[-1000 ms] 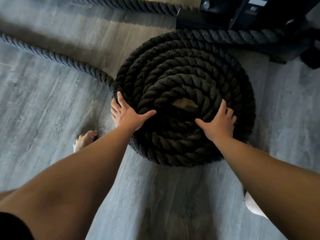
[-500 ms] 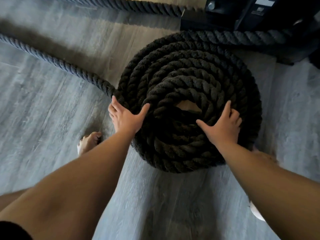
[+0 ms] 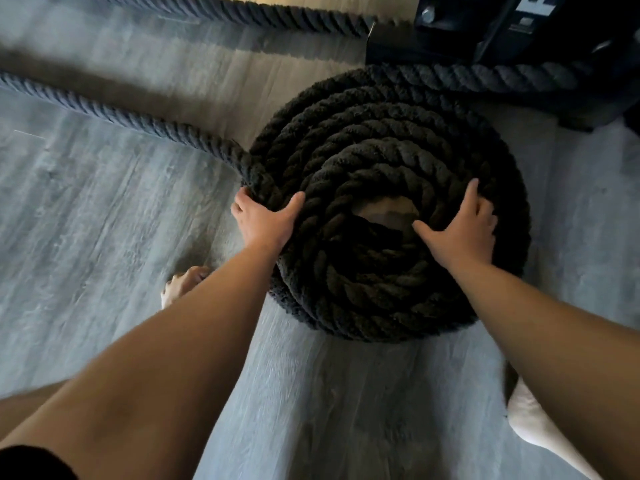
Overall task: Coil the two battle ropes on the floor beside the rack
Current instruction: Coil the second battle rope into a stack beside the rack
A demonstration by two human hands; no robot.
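A thick black battle rope lies wound into a flat round coil [image 3: 381,133] on the grey floor, with a small gap of floor showing at its centre. My left hand [image 3: 265,220] grips the coil's left outer edge, thumb on top and fingers curled down the side, where the loose strand [image 3: 121,116] joins it. My right hand [image 3: 460,230] lies flat on the coil's right side with fingers spread. From the coil's far side the rope [image 3: 485,76] runs right, along the rack base [image 3: 485,36]. A second rope [image 3: 277,15] lies straight across the top.
The black rack base sits at the top right, close behind the coil. My bare left foot [image 3: 180,285] stands left of the coil, and my white-socked right foot [image 3: 533,420] is at the lower right. Grey wood-look flooring stretches to the left.
My left hand has gone from lying flat on the coil to curling its fingers over the outer edge. My right hand stays pressed on top, shifted slightly right.
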